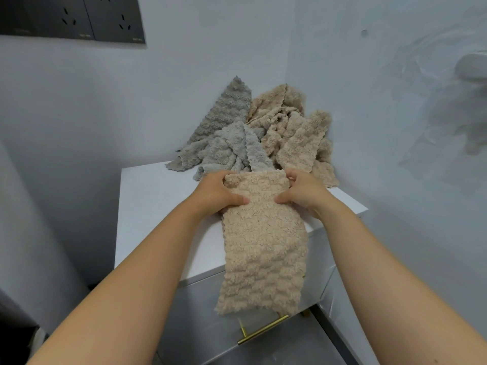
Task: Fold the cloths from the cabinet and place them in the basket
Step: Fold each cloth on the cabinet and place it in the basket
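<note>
A beige fluffy cloth (263, 248) lies folded into a long strip on the white cabinet top (150, 196), its lower end hanging over the front edge. My left hand (218, 193) grips its upper left corner, thumb on top. My right hand (303, 193) grips the upper right corner the same way. Behind my hands a heap of unfolded cloths rests in the corner: grey cloths (226, 133) on the left, beige cloths (295, 133) on the right. No basket is in view.
The cabinet stands in a corner between two pale walls. A drawer front with a gold bar handle (261, 330) is below the hanging cloth. Dark wall sockets (73, 17) sit at the upper left. A blurred pale object (471, 67) shows at the right edge.
</note>
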A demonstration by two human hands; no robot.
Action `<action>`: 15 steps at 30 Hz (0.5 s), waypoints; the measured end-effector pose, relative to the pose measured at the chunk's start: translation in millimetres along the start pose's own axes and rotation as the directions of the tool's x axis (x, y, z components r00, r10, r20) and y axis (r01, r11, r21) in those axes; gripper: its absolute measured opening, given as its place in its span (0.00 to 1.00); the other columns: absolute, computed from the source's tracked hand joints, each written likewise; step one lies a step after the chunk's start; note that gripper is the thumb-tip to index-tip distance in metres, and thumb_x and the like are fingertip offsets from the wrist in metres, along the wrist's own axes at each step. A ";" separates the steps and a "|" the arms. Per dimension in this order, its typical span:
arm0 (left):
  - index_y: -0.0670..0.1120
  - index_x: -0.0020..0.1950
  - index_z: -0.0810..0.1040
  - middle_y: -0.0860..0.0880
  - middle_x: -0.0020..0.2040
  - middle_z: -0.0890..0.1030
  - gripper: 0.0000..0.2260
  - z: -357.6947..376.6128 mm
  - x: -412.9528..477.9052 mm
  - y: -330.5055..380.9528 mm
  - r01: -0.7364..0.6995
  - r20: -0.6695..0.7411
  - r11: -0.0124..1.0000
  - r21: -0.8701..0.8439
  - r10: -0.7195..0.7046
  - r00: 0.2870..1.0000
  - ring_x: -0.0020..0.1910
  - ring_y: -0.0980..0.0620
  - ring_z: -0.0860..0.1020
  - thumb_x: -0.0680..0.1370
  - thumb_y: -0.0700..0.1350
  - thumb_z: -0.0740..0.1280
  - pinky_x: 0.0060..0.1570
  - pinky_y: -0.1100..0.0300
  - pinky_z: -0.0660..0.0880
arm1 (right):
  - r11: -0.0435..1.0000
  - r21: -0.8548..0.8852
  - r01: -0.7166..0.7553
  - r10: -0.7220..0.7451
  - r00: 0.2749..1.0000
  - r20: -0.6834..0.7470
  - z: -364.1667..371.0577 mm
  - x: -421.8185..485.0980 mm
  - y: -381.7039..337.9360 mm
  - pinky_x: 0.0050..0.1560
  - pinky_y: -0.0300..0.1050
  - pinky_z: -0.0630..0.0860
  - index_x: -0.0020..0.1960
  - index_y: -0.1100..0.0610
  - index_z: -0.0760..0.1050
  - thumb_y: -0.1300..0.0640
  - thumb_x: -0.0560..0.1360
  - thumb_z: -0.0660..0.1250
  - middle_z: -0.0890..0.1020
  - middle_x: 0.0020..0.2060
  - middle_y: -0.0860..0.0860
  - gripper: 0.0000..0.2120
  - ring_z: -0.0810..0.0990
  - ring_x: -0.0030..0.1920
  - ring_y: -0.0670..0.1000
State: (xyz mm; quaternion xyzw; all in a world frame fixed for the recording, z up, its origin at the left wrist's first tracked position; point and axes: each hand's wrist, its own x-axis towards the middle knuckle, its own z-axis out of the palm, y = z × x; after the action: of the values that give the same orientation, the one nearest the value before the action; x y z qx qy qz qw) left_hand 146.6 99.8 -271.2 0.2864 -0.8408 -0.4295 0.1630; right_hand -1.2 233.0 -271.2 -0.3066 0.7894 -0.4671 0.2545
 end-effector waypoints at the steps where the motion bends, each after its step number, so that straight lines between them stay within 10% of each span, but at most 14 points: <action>1: 0.51 0.66 0.72 0.55 0.51 0.76 0.28 -2.6 -0.8 1.6 -0.011 0.010 0.999 0.035 0.011 1.000 0.46 0.56 0.75 0.68 0.45 0.78 0.42 0.68 0.74 | 0.999 -0.046 0.001 -0.001 1.000 -0.006 -0.1 0.0 -0.8 0.59 0.51 0.74 0.67 0.58 0.70 0.67 0.64 0.76 0.78 0.59 0.54 0.34 0.77 0.59 0.57; 9: 0.47 0.47 0.77 0.48 0.41 0.79 0.12 -1.4 8.1 -9.4 0.030 -0.200 0.998 -0.062 -0.042 0.979 0.41 0.46 0.77 0.69 0.37 0.76 0.40 0.57 0.74 | 0.997 -0.021 0.080 -0.082 0.988 -0.129 5.0 1.3 -3.5 0.30 0.33 0.69 0.49 0.61 0.78 0.70 0.69 0.72 0.78 0.36 0.49 0.11 0.76 0.38 0.48; 15: 0.51 0.36 0.72 0.49 0.39 0.78 0.13 2.5 22.1 -22.4 0.060 -0.337 0.998 -0.030 -0.067 0.939 0.41 0.44 0.77 0.69 0.42 0.76 0.41 0.53 0.74 | 0.995 -0.044 0.094 -0.102 0.971 -0.217 23.8 19.7 2.8 0.52 0.60 0.78 0.48 0.70 0.78 0.66 0.65 0.76 0.81 0.45 0.67 0.14 0.79 0.41 0.55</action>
State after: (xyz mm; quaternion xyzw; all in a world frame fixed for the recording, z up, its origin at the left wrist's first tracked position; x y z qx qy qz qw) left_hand 135.7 77.2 -290.2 0.3812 -0.7866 -0.3870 0.2935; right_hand 1.1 206.0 -286.3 -0.2960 0.8041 -0.4969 0.1376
